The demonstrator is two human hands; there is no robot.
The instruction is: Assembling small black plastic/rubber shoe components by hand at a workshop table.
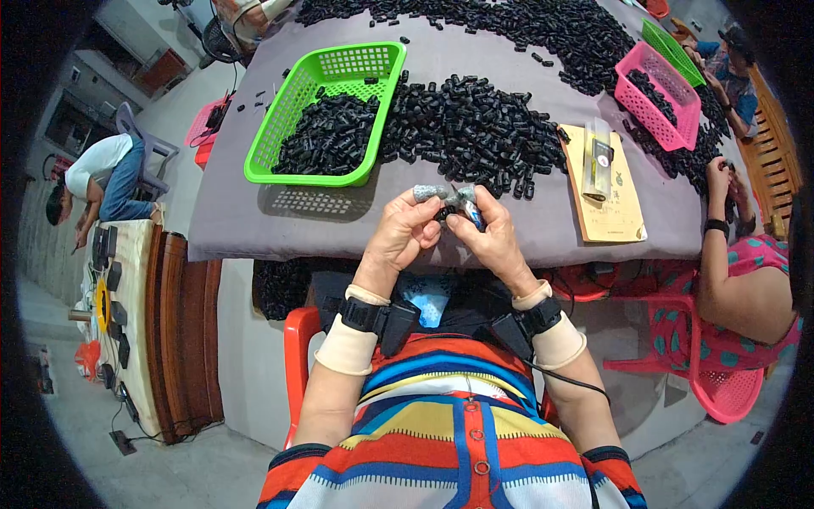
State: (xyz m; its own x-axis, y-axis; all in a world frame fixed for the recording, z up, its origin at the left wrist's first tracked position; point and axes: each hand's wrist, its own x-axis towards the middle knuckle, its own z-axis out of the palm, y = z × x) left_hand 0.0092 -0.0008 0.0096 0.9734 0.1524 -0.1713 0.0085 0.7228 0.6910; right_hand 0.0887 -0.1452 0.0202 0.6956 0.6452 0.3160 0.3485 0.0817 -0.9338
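My left hand point(400, 227) is closed in a pinch at the table's near edge, its fingertips on a small black plastic piece point(444, 213). Grey wrapping covers the tip of its index finger. Close against it, my right hand point(493, 242) is also closed, with a small blue-and-white object point(472, 215) between thumb and fingers; its kind is too small to make out. The right thumb meets the black piece too. Just beyond both hands lies a big heap of similar black pieces point(475, 127). A green plastic basket point(259, 165), partly filled with them, stands to the left of the heap.
On the right, a clear plastic case point(598, 161) rests on a yellow booklet point(623, 222). Farther right are a pink basket point(678, 127) and a co-worker's hands point(721, 174). More black pieces point(509, 34) spread across the far side. Another person point(106, 174) bends over at the left.
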